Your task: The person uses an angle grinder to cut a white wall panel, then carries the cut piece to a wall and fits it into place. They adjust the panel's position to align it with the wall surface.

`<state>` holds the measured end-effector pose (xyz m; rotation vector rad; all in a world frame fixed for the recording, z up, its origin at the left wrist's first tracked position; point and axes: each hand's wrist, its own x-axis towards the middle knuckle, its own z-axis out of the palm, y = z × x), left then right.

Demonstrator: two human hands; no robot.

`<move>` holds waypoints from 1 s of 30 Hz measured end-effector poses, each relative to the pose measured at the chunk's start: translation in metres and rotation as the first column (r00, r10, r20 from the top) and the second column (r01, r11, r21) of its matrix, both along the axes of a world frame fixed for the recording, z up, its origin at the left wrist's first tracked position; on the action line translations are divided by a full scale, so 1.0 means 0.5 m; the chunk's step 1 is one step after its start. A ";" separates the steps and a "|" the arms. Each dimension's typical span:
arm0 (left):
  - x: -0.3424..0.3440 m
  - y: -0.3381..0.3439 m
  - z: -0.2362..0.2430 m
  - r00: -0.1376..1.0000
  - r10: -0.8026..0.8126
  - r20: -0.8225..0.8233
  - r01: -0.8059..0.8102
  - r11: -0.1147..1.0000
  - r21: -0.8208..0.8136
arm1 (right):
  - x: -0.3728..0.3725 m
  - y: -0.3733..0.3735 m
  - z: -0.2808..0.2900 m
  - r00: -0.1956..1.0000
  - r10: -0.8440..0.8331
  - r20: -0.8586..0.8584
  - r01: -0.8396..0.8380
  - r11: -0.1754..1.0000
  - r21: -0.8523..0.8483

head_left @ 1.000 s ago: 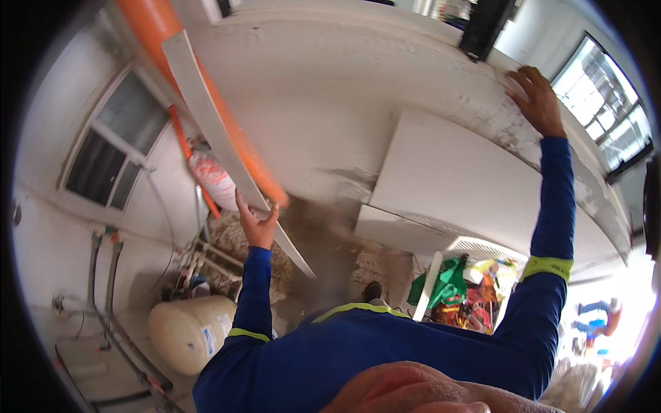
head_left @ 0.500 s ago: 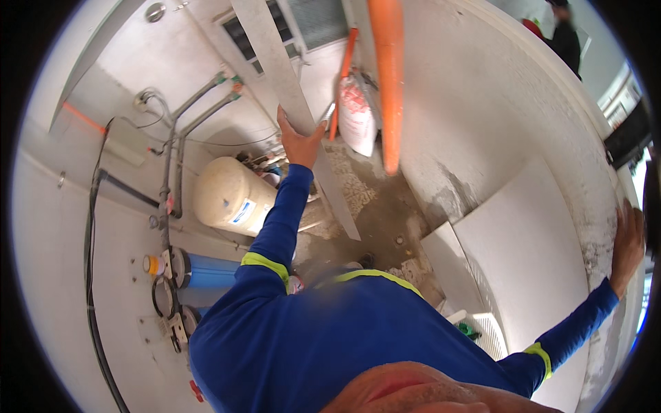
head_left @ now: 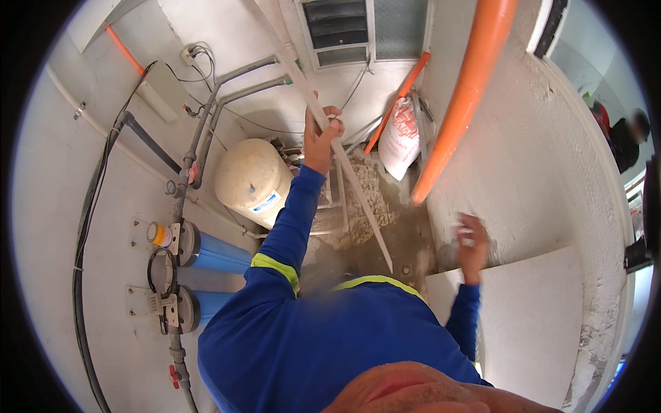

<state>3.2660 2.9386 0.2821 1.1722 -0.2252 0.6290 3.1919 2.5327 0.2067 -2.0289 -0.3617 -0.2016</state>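
Note:
My left hand [head_left: 321, 136] is raised and closed around a long white strip [head_left: 358, 196] that runs from the top of the view down to the gritty floor. My right hand [head_left: 472, 239], blurred, is held low near a large white flat panel [head_left: 533, 316] leaning against the rough white wall; I cannot tell whether it touches the panel, and its fingers appear loosely apart with nothing in them. Both arms wear blue sleeves with yellow-green bands.
A thick orange pipe [head_left: 463, 96] runs diagonally overhead. A cream pressure tank [head_left: 249, 180], two blue filter housings [head_left: 213, 253] and grey pipes [head_left: 200, 131] line the left wall. A white sack [head_left: 401, 141] stands in the far corner. Another person [head_left: 626, 141] is at the right edge.
My view has swung further toward the left wall. My right hand has come off the wall and dropped down toward the white panel. My left hand keeps hold of the white strip.

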 end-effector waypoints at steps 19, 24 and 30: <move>0.107 0.289 0.177 0.980 0.158 0.117 -0.126 0.961 -0.248 | 0.278 0.542 -0.176 0.835 0.542 -0.095 -0.528 0.838 0.137; 0.142 0.393 0.255 0.929 0.351 0.117 -0.313 0.914 -0.258 | 0.265 0.432 -0.150 0.796 0.443 0.412 -0.343 0.892 -0.295; 0.195 0.498 0.359 0.906 0.405 0.122 -0.319 0.844 -0.432 | 0.327 0.373 -0.157 0.441 0.857 -0.265 -0.848 0.495 0.190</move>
